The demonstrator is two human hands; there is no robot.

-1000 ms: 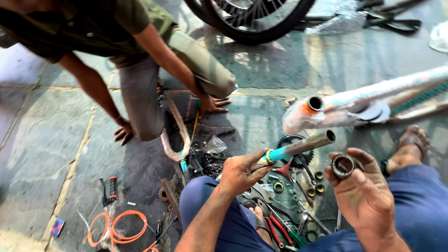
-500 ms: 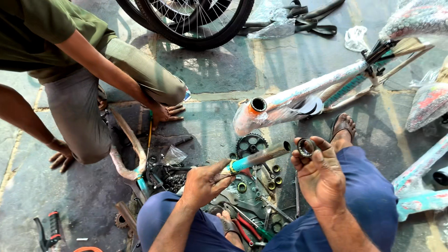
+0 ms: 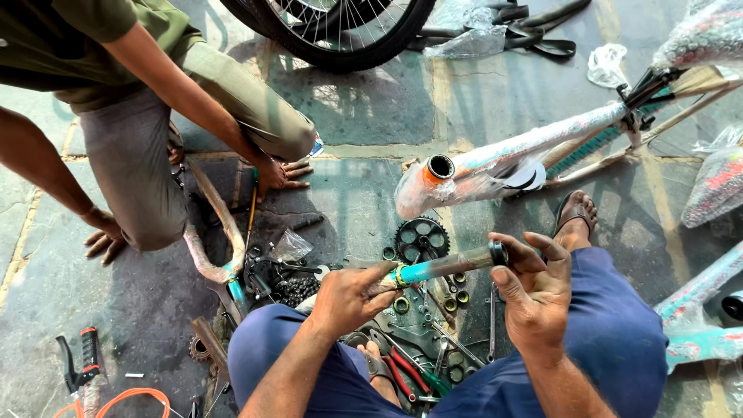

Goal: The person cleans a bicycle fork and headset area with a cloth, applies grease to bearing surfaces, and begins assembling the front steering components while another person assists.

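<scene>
My left hand (image 3: 350, 297) grips the lower part of a bicycle fork tube (image 3: 441, 267), teal and bare metal, held almost level above my knees. My right hand (image 3: 534, 290) is at the tube's far end, thumb and fingers pinching a small dark metal ring (image 3: 499, 252) that sits on the tube's tip. Below the tube several bearing cups and rings (image 3: 457, 298) lie on the stone floor beside a black chainring (image 3: 422, 238). A wrapped bicycle frame (image 3: 503, 159) lies just beyond, its open head tube facing me.
Another person (image 3: 139, 116) crouches at the left, one hand flat on the floor (image 3: 280, 173) next to curved fender pieces (image 3: 220, 232). A bicycle wheel (image 3: 340, 31) stands at the top. Red-handled pliers (image 3: 406, 371) and tools lie between my legs; more wrapped frames (image 3: 696, 310) sit right.
The view has shifted so the frame and the crouching person appear lower and larger. My right hand brought the ring from beside the tube onto its end.
</scene>
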